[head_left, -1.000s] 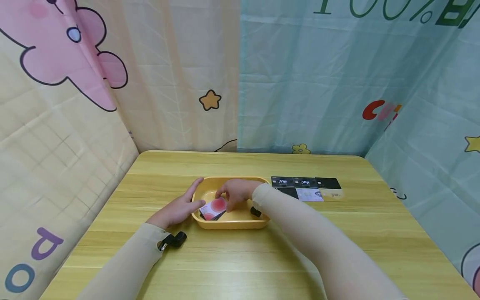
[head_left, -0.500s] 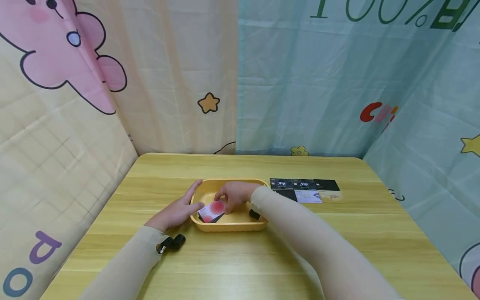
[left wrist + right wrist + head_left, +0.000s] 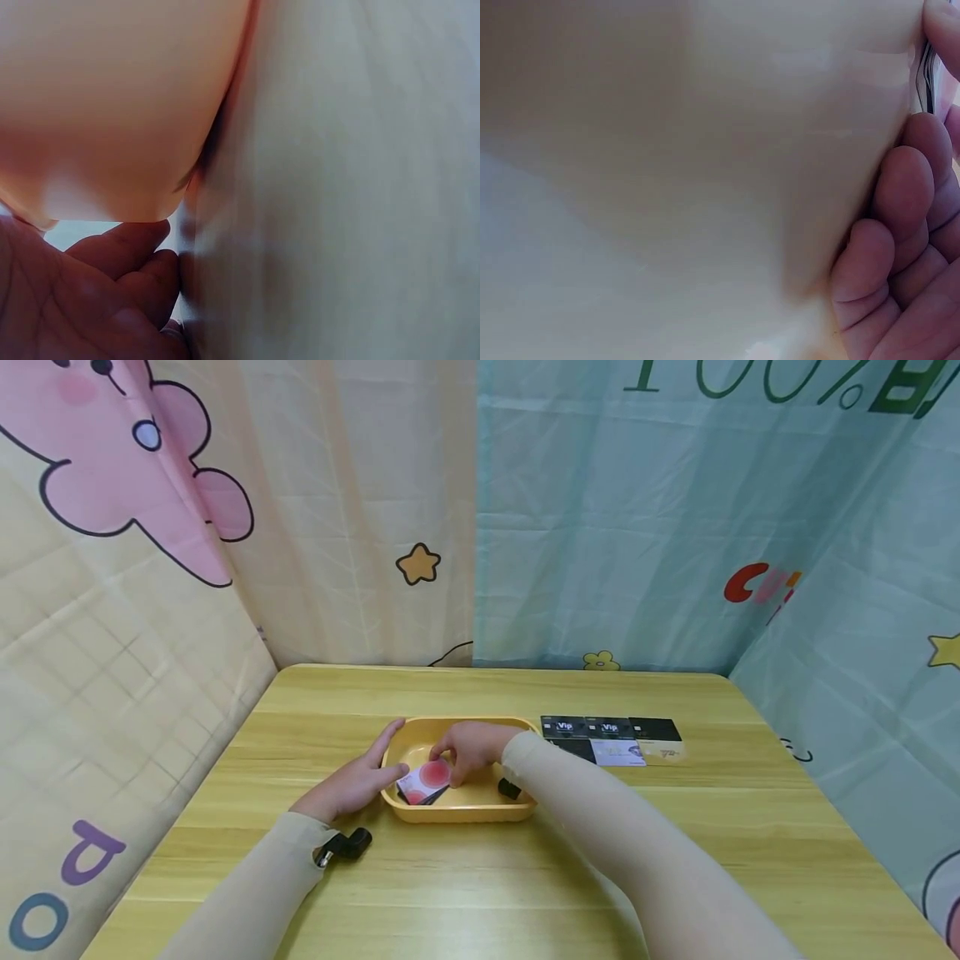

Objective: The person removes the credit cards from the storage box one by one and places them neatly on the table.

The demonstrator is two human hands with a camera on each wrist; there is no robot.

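A yellow plastic tray (image 3: 467, 815) stands on the table. My left hand (image 3: 351, 787) holds its left end, the thumb over the rim and the other fingers outside. In the left wrist view those fingers lie beneath the tray's wall (image 3: 112, 112), close to the tabletop. Inside the tray, my right hand (image 3: 474, 748) pinches a white card with pink circles (image 3: 427, 777). Dark cards (image 3: 435, 798) show under it. The right wrist view catches the thin stacked card edges (image 3: 928, 82) between thumb and finger, with the other fingers (image 3: 904, 187) curled against the tray floor.
Right of the tray lie several cards in two rows: black Vip cards (image 3: 564, 727), a pale lilac card (image 3: 617, 753), a black-and-cream card (image 3: 658, 739) and a partly hidden black one (image 3: 573, 747). Wood-grain tabletop (image 3: 420, 893) extends in front; printed curtains (image 3: 360, 527) enclose the back and sides.
Both hands, the tray and the cards keep their places. Only the head view shifts slightly.
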